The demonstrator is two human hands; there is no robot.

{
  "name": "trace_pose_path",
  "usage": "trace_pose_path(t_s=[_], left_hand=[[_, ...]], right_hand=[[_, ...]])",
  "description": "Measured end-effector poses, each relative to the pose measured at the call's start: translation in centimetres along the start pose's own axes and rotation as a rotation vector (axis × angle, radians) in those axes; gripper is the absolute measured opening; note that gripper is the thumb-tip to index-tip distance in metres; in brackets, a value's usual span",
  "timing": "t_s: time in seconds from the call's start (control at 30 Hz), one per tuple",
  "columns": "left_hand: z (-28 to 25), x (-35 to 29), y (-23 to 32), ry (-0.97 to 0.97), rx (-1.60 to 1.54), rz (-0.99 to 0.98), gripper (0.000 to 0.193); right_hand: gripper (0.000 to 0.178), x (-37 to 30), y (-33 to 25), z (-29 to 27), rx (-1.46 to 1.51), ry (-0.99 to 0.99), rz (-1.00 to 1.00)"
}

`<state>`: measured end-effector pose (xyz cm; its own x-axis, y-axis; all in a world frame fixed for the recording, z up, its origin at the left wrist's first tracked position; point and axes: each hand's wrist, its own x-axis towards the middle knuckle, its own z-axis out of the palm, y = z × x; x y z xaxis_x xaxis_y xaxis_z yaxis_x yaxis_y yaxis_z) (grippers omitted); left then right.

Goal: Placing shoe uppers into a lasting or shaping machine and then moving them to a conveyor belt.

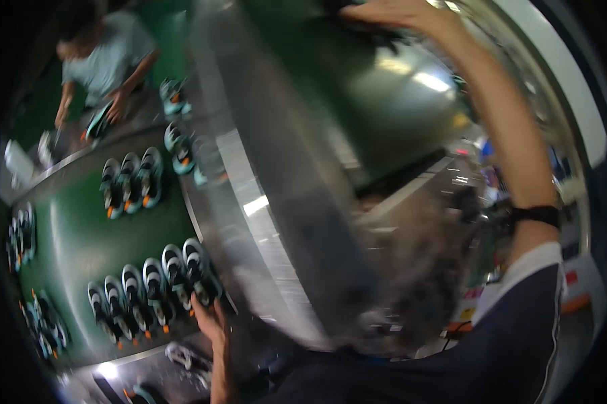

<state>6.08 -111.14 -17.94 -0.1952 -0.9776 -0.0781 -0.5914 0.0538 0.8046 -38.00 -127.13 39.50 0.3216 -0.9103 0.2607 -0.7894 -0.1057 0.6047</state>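
Note:
My left hand (211,322) grips the heel end of a black and white sneaker (197,273) with teal edging. That shoe is the rightmost of a row of several similar sneakers (133,296) lying side by side on a green conveyor belt (71,249). My right arm stretches up to the top edge, where my right hand (401,13) is closed over a dark thing (377,32). Blur and the picture's edge hide what that thing is.
A metal rail (243,168) runs beside the belt, with a shiny green surface (377,101) beyond it. More sneakers (132,182) lie farther up the belt. At the far left, another person (108,57) handles a shoe (98,122) at a metal ledge.

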Motion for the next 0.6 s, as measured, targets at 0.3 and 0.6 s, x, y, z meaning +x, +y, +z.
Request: trace_pose_path(t_s=[0.3, 0.6], left_hand=[[-1.3, -7.7, 10.8, -0.753, -0.497, 0.048, 0.040], [-5.1, -19.0, 41.1, -0.966, -1.071, 0.938, 0.093]], right_hand=[[0.061, -10.6, 0.0, -9.1, -0.152, 0.112, 0.404], [0.075, -36.6, -17.0, -31.6, -0.068, 0.555, 0.802]])
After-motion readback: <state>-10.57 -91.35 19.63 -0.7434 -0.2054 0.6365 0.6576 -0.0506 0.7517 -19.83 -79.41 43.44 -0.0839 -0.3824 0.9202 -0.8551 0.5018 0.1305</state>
